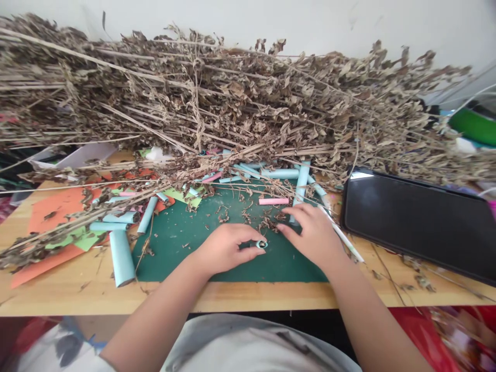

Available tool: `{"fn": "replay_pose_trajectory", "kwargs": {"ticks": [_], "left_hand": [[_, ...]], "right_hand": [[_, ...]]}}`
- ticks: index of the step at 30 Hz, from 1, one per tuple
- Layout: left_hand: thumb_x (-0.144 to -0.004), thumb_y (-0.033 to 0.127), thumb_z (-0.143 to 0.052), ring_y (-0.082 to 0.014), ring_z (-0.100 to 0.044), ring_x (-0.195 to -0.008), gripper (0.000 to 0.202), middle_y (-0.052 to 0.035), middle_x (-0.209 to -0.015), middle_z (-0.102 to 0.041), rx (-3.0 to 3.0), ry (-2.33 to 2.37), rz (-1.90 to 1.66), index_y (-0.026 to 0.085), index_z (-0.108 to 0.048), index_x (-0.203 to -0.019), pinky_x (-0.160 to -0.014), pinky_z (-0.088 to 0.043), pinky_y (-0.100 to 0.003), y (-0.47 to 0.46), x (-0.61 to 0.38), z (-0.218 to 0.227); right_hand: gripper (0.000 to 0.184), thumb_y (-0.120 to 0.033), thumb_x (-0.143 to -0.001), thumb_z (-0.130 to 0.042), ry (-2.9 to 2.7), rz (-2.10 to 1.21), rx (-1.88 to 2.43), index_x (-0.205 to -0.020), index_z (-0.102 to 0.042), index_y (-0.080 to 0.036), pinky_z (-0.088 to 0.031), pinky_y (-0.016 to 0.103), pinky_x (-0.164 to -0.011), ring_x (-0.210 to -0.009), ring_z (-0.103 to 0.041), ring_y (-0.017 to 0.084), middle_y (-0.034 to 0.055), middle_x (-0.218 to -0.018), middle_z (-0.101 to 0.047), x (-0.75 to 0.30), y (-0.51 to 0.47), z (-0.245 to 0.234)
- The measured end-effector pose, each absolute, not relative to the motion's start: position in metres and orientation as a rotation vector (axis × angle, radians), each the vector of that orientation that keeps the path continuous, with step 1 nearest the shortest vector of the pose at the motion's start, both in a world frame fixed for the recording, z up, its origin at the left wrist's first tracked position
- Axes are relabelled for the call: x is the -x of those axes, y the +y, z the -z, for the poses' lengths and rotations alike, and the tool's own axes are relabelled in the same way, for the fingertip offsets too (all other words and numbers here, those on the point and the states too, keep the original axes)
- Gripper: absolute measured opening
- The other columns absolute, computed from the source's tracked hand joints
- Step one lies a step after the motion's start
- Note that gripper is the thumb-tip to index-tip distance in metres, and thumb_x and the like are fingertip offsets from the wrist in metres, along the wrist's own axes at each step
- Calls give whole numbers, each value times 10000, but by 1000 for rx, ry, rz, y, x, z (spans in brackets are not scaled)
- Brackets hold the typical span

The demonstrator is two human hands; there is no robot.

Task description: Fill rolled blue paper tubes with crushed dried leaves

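Note:
My left hand [225, 249] rests on a dark green cutting mat [174, 253], with thumb and forefinger pinched round a small light-blue paper roll [262, 243] stood on end. My right hand [312, 230] lies just right of it on the mat, fingers curled down among dry leaf crumbs [267, 223], fingertips close to the roll. I cannot make out anything in the right hand. A pink paper tube [273, 201] lies just beyond the hands.
A big heap of dried leafy branches [232, 108] covers the back of the wooden table [271, 297]. Several light-blue paper tubes [121, 256] and orange paper sheets [50, 209] lie at left. A black tablet [418, 222] sits at right, a white stick [346, 241] beside it.

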State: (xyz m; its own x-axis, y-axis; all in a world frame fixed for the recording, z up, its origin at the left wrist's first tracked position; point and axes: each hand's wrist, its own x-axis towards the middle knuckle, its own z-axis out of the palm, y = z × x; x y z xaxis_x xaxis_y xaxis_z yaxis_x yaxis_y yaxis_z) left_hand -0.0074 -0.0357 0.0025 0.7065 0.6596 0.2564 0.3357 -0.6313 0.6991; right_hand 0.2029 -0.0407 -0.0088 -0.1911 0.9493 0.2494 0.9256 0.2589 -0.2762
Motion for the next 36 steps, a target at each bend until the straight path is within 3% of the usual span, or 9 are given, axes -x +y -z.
{"fn": "replay_pose_trajectory", "kwargs": {"ticks": [6, 12, 21, 27, 36], "left_hand": [[-760, 271, -547, -116, -597, -736, 165, -30, -813, -662, -2265, 788, -657, 155, -618, -853, -675, -443, -192, -36, 7, -3], [-759, 276, -547, -117, -598, -743, 172, -32, -818, -662, -2263, 798, -651, 155, -619, -857, -684, -441, -193, -36, 7, -3], [-765, 259, -539, -109, -583, -716, 157, -31, -785, -654, -2271, 762, -660, 144, -610, -843, -662, -428, -181, -34, 7, -2], [-771, 266, -525, -104, -576, -702, 142, -23, -754, -644, -2245, 766, -670, 154, -602, -812, -645, -427, -177, -34, 6, -1], [-778, 267, -510, -112, -577, -728, 146, -24, -784, -646, -2252, 761, -654, 154, -596, -813, -669, -427, -191, -36, 8, -3]], "right_hand": [[158, -232, -790, -470, -2477, -44, 1720, -861, -610, -217, -360, 320, -694, -795, -520, 201, 28, -852, -615, -192, -48, 2], [136, -179, -777, -470, -2491, -72, 1755, -840, -588, -204, -353, 320, -654, -795, -549, 209, 25, -832, -634, -195, -47, 1], [38, -168, -738, -521, -1875, -467, 1354, -742, -529, -205, -411, 212, -525, -574, -516, 104, -12, -682, -591, -178, -68, -17], [98, -100, -747, -512, -1965, -350, 1063, -732, -504, -197, -438, 247, -634, -674, -547, 113, -2, -710, -610, -161, -74, -14], [85, -101, -748, -516, -2073, -155, 1004, -742, -551, -177, -432, 290, -610, -678, -512, 144, 44, -748, -613, -164, -74, -9]]}}
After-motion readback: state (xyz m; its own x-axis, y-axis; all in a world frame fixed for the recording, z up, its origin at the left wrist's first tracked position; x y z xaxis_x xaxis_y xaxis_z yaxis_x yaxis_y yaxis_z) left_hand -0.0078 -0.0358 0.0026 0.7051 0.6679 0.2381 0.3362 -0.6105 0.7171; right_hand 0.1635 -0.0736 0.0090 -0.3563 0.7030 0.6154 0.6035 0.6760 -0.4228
